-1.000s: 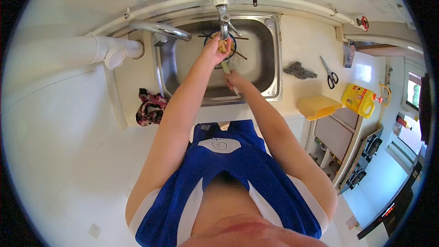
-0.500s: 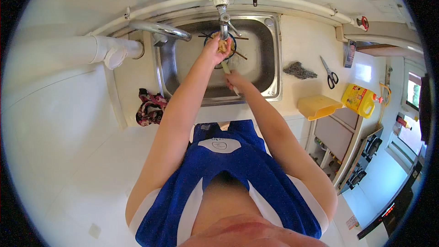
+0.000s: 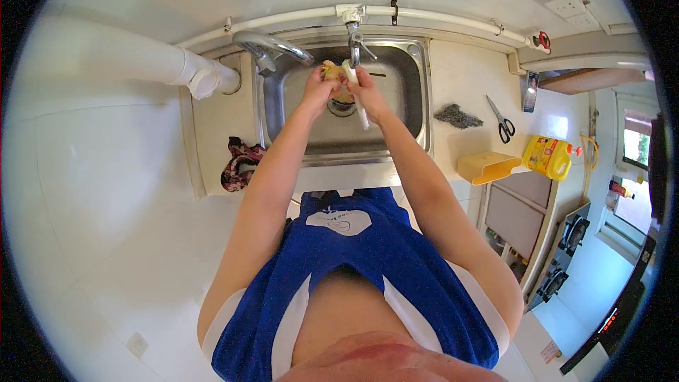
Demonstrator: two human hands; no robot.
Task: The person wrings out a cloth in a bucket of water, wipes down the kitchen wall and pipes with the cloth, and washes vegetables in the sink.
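Both my hands are over the metal sink [image 3: 300, 138], just below the tap [image 3: 354, 46]. My left hand [image 3: 320, 90] is closed on a crumpled yellowish scrubber [image 3: 330, 69]. Close beside it, my right hand [image 3: 367, 92] grips a long pale utensil [image 3: 363, 117] with a whitish upper end. The utensil slants down toward me, and its exact kind is hard to make out. Behind the right hand, part of a dark thin stick [image 3: 379, 75] shows in the sink. A round drain [image 3: 341, 107] lies under the hands, partly hidden.
Right of the sink lie a steel-wool-like grey heap [image 3: 458, 116], scissors [image 3: 501, 120], a yellow plastic container [image 3: 489, 167] and a yellow jug [image 3: 547, 158]. A patterned cloth [image 3: 241, 165] is at the left. A curved metal spout [image 3: 274, 45] reaches over the sink's left corner.
My left hand has moved slightly down and left with the scrubber. My right hand has risen with the utensil, bringing its upper end beside the scrubber. The view has shifted slightly.
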